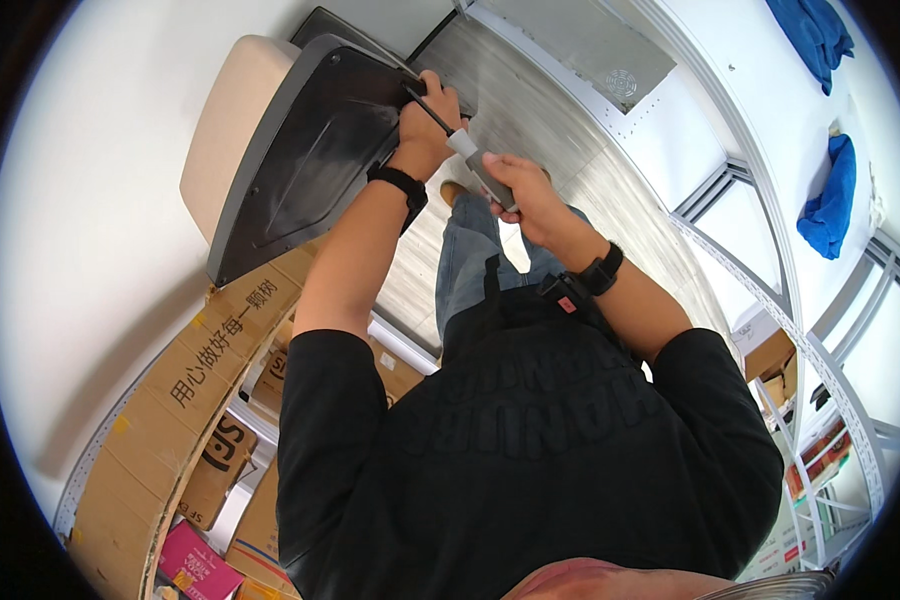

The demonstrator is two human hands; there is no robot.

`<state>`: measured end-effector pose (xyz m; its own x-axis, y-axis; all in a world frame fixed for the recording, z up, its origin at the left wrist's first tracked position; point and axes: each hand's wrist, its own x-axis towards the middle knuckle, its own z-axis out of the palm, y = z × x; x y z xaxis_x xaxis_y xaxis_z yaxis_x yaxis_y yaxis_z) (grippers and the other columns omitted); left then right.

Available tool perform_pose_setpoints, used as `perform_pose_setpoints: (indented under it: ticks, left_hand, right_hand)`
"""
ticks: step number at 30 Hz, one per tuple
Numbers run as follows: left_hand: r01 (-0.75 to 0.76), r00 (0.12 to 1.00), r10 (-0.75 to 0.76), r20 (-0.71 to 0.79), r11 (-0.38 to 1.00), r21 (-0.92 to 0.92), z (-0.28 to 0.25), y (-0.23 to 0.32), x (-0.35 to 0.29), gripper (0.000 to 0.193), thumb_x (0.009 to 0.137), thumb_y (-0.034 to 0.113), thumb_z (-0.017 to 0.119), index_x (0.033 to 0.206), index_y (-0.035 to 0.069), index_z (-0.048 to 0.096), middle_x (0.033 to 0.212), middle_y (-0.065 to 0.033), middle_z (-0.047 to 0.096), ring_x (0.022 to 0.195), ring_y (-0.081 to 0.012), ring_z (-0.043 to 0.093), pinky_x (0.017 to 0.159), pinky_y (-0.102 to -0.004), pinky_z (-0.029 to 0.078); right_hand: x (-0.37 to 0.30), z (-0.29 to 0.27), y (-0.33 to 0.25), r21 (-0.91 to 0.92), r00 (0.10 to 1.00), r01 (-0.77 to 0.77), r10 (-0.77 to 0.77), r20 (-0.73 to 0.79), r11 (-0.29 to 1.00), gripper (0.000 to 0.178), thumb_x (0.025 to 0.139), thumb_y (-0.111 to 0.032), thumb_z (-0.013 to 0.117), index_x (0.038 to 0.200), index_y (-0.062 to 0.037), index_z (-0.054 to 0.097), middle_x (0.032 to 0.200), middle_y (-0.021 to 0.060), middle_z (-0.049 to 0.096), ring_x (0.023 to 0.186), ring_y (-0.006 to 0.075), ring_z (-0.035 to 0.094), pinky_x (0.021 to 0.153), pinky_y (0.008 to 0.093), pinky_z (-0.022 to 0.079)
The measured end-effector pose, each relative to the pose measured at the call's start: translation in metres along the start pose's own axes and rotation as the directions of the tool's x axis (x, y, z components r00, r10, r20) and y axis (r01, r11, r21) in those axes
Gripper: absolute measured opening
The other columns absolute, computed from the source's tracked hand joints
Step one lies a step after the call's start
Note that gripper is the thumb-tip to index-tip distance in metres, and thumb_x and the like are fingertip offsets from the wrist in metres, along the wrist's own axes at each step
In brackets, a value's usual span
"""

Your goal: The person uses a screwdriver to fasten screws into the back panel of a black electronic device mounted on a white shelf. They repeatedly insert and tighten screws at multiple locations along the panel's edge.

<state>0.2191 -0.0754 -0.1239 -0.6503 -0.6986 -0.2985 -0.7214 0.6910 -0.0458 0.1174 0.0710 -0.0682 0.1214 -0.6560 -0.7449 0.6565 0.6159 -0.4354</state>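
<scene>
A bulky piece with a black plastic panel [305, 150] and a beige back part [232, 125] stands tilted at the upper left. Several small screw spots dot the panel's rim. My left hand [428, 125] is closed round the panel's right edge, the thumb side toward its face. In my right hand [530, 195] is a grey-handled screwdriver [482, 170], its dark shaft slanting up and left past my left hand. The shaft's tip meets the panel near its upper right edge; whether it sits in a screw cannot be made out.
Under the panel runs a cardboard-covered shelf [150, 440], with brown boxes [215, 470] and a pink box [198, 562] below. White metal racking [740, 260] curves along the right, where blue cloths [828, 200] hang. Grey wood-look floor [530, 90] lies beyond my legs.
</scene>
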Motion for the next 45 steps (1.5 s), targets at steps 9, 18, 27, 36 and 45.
perform_pose_setpoints:
  ticks: [9, 18, 27, 36, 45]
  left_hand:
    - [0.002, 1.000, -0.002, -0.018, 1.000, 0.006, 0.001, 0.000, -0.001, 0.040, 0.077, 0.035, 0.066, 0.095, 0.001, 0.054, 0.122, -0.0224, 0.038, 0.063, -0.0303, 0.065, 0.055, -0.0360, 0.055]
    - [0.004, 1.000, -0.004, 0.003, 1.000, 0.017, 0.005, 0.000, 0.000, 0.038, 0.079, 0.031, 0.063, 0.099, 0.001, 0.053, 0.122, -0.0218, 0.037, 0.065, -0.0317, 0.065, 0.056, -0.0366, 0.054]
    - [0.049, 0.998, -0.044, 0.053, 0.993, -0.103, -0.010, 0.018, -0.002, 0.029, 0.079, 0.024, 0.060, 0.098, 0.002, 0.054, 0.115, -0.0165, 0.045, 0.079, -0.0342, 0.063, 0.068, -0.0424, 0.053]
    - [-0.555, 0.779, 0.186, -0.599, 0.649, -0.520, -0.075, 0.132, 0.058, 0.014, 0.077, 0.014, 0.067, 0.086, 0.005, 0.060, 0.079, -0.0097, 0.061, 0.077, -0.0281, 0.058, 0.068, -0.0382, 0.047]
    - [-0.661, 0.693, 0.253, -0.675, 0.597, -0.454, -0.130, 0.253, 0.115, 0.020, 0.075, 0.016, 0.071, 0.092, 0.007, 0.065, 0.080, -0.0061, 0.063, 0.082, -0.0249, 0.056, 0.071, -0.0356, 0.045]
  right_hand:
    - [0.006, -0.004, 0.003, 0.124, 0.993, -0.004, -0.010, 0.113, 0.992, 0.036, 0.095, -0.035, 0.045, 0.092, -0.0011, 0.056, 0.072, 0.0066, 0.057, 0.052, 0.0130, 0.053, 0.045, 0.0244, 0.039]
    - [0.000, -0.011, 0.000, -0.160, 0.995, 0.073, -0.061, 0.079, 0.984, 0.040, 0.095, -0.038, 0.045, 0.093, -0.0011, 0.058, 0.064, 0.0039, 0.056, 0.050, 0.0109, 0.051, 0.045, 0.0236, 0.037]
    - [-0.030, -0.076, -0.003, -0.144, 0.980, 0.159, -0.139, 0.139, 0.977, 0.036, 0.094, -0.038, 0.047, 0.094, -0.0039, 0.059, 0.065, 0.0040, 0.057, 0.051, 0.0098, 0.053, 0.046, 0.0214, 0.040]
    - [-0.137, -0.159, -0.015, -0.198, 0.870, 0.405, -0.442, -0.217, 0.893, 0.026, 0.092, -0.030, 0.051, 0.093, -0.0046, 0.056, 0.072, 0.0047, 0.061, 0.054, 0.0093, 0.055, 0.049, 0.0214, 0.041]
    - [-0.199, -0.198, 0.016, -0.097, 0.709, 0.578, -0.557, -0.432, 0.810, 0.024, 0.091, -0.028, 0.054, 0.093, -0.0044, 0.057, 0.070, 0.0035, 0.059, 0.056, 0.0088, 0.052, 0.053, 0.0226, 0.041]
